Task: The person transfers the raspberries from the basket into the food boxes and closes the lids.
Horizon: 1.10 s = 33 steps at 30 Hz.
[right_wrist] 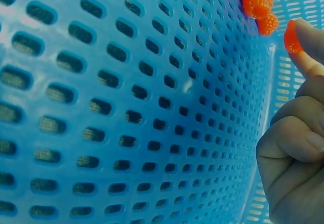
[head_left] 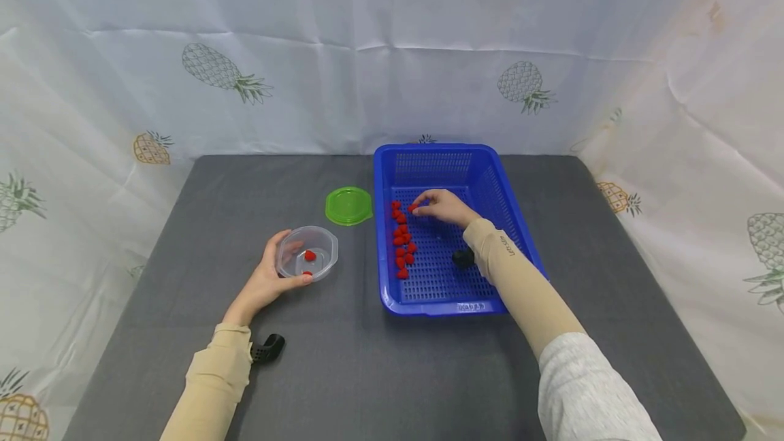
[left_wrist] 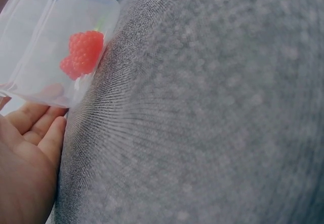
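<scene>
A clear plastic tub (head_left: 333,250) stands on the dark grey table, held round its side by my left hand (head_left: 267,283), thumb in front. Two raspberries (left_wrist: 86,51) lie on the tub's floor. Over at the blue basket (head_left: 387,291), my right hand (head_left: 449,208) pinches one raspberry (right_wrist: 292,37) between thumb and forefinger, the other fingers curled in. Several more raspberries (head_left: 400,240) form a rough column along the basket's left side.
A green lid (head_left: 348,206) lies flat between tub and basket, near the basket's left wall. Black wrist-camera parts (head_left: 268,348) stick out from the left sleeve. A pineapple-print cloth (head_left: 343,87) hangs behind the table and along both sides.
</scene>
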Available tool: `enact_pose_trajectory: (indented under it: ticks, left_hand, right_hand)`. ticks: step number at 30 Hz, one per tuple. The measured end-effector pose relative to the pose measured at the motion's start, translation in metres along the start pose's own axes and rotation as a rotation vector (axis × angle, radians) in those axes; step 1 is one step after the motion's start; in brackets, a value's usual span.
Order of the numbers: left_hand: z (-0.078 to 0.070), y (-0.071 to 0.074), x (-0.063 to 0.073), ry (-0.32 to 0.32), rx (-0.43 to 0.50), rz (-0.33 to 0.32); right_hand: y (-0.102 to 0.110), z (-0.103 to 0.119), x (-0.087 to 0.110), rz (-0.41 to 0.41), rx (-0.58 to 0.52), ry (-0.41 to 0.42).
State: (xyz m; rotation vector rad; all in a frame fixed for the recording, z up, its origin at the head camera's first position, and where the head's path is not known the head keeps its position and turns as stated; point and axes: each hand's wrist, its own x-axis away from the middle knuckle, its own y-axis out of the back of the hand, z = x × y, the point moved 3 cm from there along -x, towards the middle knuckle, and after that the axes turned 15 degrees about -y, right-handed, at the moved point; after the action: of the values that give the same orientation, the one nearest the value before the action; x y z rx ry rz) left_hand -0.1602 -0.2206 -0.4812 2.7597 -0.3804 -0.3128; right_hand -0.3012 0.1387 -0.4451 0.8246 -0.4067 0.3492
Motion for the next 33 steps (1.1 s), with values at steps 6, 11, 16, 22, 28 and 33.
enact_pose_trajectory:
  ticks: [6,11,16,22,28,33]
  left_hand:
    - [0.0,0.001,-0.001,-0.003,0.004,0.008]
    - [-0.001,0.001,-0.001,-0.007,-0.008,0.01]
    - [0.0,0.001,-0.001,-0.012,0.001,0.016]
    - [0.0,0.001,-0.001,-0.017,0.002,0.018]
    - [0.001,0.001,0.0,-0.015,-0.001,0.013]
    - [0.001,0.0,0.001,-0.007,0.002,0.012]
  right_hand:
    - [0.001,0.001,0.002,-0.007,-0.006,-0.003]
    - [0.005,0.003,0.005,-0.018,-0.071,0.022]
    - [0.007,0.003,0.007,-0.009,-0.127,0.033]
    - [0.01,0.009,0.012,0.018,-0.242,0.057]
    - [0.01,0.018,0.018,0.029,-0.255,0.09]
    - [0.011,0.022,0.021,0.029,-0.294,0.105]
